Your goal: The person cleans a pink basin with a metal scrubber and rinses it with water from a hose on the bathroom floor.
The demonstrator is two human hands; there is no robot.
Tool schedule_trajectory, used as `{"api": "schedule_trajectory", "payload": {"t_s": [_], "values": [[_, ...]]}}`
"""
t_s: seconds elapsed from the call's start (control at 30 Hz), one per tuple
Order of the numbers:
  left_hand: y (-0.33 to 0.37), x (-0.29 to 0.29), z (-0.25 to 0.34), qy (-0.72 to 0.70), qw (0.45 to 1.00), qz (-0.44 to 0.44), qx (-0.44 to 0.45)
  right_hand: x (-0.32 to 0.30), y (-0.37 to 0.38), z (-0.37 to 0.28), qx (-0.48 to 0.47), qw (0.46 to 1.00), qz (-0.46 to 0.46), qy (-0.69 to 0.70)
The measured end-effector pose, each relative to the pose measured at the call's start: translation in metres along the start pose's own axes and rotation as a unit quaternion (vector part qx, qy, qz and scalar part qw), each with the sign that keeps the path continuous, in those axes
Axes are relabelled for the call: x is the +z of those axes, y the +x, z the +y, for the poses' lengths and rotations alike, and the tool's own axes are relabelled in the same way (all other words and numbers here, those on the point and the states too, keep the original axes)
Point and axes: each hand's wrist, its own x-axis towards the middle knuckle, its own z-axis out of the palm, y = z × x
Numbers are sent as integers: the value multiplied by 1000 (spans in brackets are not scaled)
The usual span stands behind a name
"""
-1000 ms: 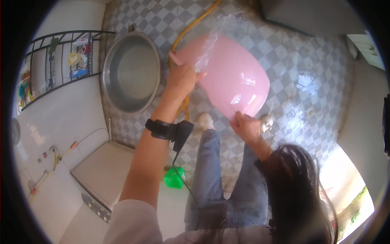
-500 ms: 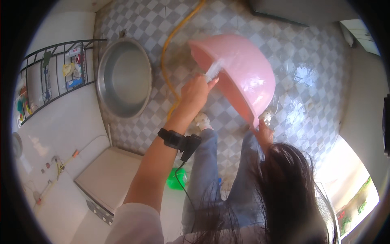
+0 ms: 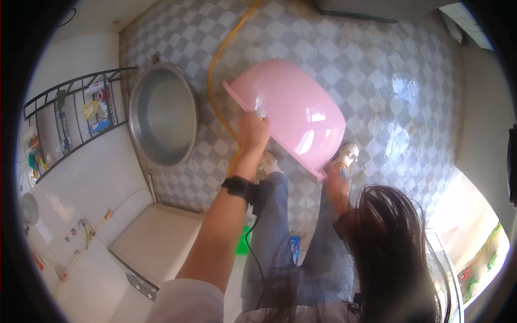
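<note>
A large pink plastic basin point(image 3: 293, 107) is tipped over in front of me, its smooth outer side facing up and its inside hidden. My left hand point(image 3: 254, 130) is closed around the end of a yellow hose point(image 3: 213, 81), close to the basin's rim on the left. A small pale nozzle or spray of water shows past its fingers, against the pink wall. At the basin's near right corner, my right hand point(image 3: 337, 188) grips the rim; its fingers are partly hidden.
A wide round metal tub point(image 3: 163, 116) stands on the wet checkered floor point(image 3: 388, 64) to the left. Beyond it, a black rack point(image 3: 81, 102) holds small items. A beige-topped appliance point(image 3: 156, 239) is at the lower left. My shoes point(image 3: 347, 154) are beside the basin.
The basin has turned and shifted left, so its inside no longer shows. My left hand has come slightly nearer and left with the hose. The right hand has moved a little left and closer.
</note>
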Motion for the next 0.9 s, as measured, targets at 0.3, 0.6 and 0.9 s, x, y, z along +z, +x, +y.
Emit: {"api": "schedule_trajectory", "payload": {"t_s": [0.3,0.6,0.9], "values": [[-52,67,-27,3,999,10,31,-40,50,-139,-155,983,-64,-73],[-72,12,-12,-54,995,-45,66,-22,23,-147,-181,979,74,-52],[-32,21,-32,-113,991,17,67,-55,43,-143,-196,975,23,99]]}}
